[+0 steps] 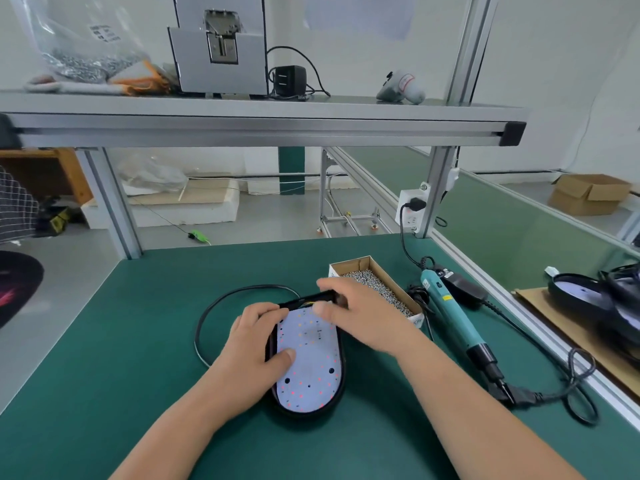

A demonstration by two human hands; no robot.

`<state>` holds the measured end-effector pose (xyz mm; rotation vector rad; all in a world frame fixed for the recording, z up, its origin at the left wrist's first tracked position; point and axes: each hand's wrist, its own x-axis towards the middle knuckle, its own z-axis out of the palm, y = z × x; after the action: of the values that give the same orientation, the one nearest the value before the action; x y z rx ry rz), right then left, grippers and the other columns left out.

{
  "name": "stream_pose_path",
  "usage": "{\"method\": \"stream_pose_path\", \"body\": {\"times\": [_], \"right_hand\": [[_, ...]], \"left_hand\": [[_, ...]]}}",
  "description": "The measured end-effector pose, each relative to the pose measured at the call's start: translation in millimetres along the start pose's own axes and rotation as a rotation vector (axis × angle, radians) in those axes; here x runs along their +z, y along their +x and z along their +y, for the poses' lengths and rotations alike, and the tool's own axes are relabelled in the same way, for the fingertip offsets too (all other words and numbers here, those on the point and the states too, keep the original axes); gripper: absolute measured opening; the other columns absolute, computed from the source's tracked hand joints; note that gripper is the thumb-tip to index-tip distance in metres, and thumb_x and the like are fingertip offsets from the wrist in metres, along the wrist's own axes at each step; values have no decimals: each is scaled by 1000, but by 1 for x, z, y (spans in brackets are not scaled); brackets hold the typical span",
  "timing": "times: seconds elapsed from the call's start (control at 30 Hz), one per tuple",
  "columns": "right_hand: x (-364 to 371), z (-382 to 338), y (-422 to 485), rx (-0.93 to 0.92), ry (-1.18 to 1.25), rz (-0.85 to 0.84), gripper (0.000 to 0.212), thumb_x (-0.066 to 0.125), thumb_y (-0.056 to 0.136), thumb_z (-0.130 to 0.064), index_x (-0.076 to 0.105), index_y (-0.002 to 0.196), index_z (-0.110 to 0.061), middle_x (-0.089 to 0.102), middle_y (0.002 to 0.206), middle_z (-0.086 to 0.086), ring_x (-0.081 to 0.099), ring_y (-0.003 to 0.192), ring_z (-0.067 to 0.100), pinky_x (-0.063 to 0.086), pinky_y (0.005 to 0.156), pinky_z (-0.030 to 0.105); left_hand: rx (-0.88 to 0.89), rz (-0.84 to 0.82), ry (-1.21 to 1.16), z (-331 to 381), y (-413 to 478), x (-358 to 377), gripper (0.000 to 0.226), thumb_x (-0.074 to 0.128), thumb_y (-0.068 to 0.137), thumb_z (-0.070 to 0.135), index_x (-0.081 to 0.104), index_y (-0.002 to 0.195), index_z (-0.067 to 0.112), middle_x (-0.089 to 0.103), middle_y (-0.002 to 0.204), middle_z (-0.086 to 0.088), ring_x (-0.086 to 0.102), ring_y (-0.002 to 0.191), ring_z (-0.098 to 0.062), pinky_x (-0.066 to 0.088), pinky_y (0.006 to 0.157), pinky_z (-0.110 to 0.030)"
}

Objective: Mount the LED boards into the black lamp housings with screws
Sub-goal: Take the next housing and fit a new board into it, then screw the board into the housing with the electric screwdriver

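Two hands work on one black lamp housing (306, 413) that lies near the middle of the green surface (138, 341), its long axis running away from the person. A white LED board (308, 370), dotted with red and orange points and several dark holes, sits inside the housing and fills most of its opening.

The left hand (254, 344) grips the housing's left side: its fingers curl over the far-left rim and its thumb presses flat on the board. The right hand (360, 317), slightly blurred, pinches the far end of the housing between forefinger and thumb, the thumb resting at the board's far edge.

A black cable (207, 313) leaves the housing's far end and loops across the surface to the left.

Just beyond the right hand stands an open cardboard box (385, 272) filled with small silver screws (377, 289). To the right of the box lies a teal electric screwdriver (450, 313), untouched, with its black cord (581, 386) coiled near the edge of the surface.

Farther right, beyond an aluminium rail, more black housings (581, 296) rest on a sheet of cardboard.

An upper shelf (242, 112) carries a grey boxlike machine (221, 43), a black power adapter (289, 81) and a clear plastic bag (79, 39).
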<state>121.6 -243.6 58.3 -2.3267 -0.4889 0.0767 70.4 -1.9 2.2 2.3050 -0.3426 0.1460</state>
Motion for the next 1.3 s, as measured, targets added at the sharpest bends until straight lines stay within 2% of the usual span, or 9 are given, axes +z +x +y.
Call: {"method": "stream_pose_path", "body": {"times": [0.13,0.27,0.47,0.63,0.7,0.8,0.9,1.03,1.3], "right_hand": [[-28,-2,-4,30,181,166,33,67,102,-42,68,131,-27,69,121,-20,62,110,-10,48,106,26],[-69,13,-18,89,-4,300,27,67,99,-47,71,121,-32,70,110,-19,64,99,-5,52,93,27],[-116,75,-68,378,-545,386,40,59,96,-55,66,115,-21,57,104,-1,62,100,26,53,84,41],[-112,116,-93,568,-519,250,70,49,88,-83,56,131,-28,63,101,-12,63,94,18,50,79,37],[-110,118,-94,565,-449,181,79,53,80,-89,53,136,-34,63,104,-14,62,96,14,48,81,37],[-106,117,-90,528,-378,154,74,58,60,-85,56,113,-33,69,89,-12,65,83,8,55,80,38],[-105,117,-88,504,-267,220,53,60,61,-68,64,95,-28,70,74,-2,68,70,15,58,74,43],[-109,111,-90,456,171,366,36,70,65,-49,71,84,-19,65,66,-6,58,53,11,46,56,31],[-96,94,-83,289,1044,492,23,59,100,-19,64,114,-1,66,84,14,54,57,18,45,44,24]], "left_hand": [[32,60,-34,-2,0,0,56,73,94,30,53,146,32,29,139,43,25,143,7,29,113,-19],[55,105,-9,-1,0,1,51,74,93,29,58,142,33,31,136,43,23,140,11,29,103,-8],[78,183,27,5,1,-2,42,74,94,32,64,134,33,37,130,41,27,138,8,29,102,-10],[71,238,39,12,-1,-5,36,74,93,31,68,129,33,43,125,37,31,138,3,33,100,-12],[67,255,41,14,-1,-6,35,74,93,29,69,127,33,45,124,35,32,136,4,32,100,-13],[64,264,59,17,0,-8,33,75,93,26,70,125,33,47,122,33,33,133,6,31,100,-10],[48,264,84,18,3,-8,31,75,94,24,71,124,31,50,121,28,35,127,6,31,99,-9],[5,291,96,20,5,-9,28,75,94,24,73,122,28,54,120,25,41,125,-6,35,101,-24],[21,346,173,44,13,-8,26,72,97,25,74,123,24,64,116,15,47,121,-15,43,104,-41]]}}
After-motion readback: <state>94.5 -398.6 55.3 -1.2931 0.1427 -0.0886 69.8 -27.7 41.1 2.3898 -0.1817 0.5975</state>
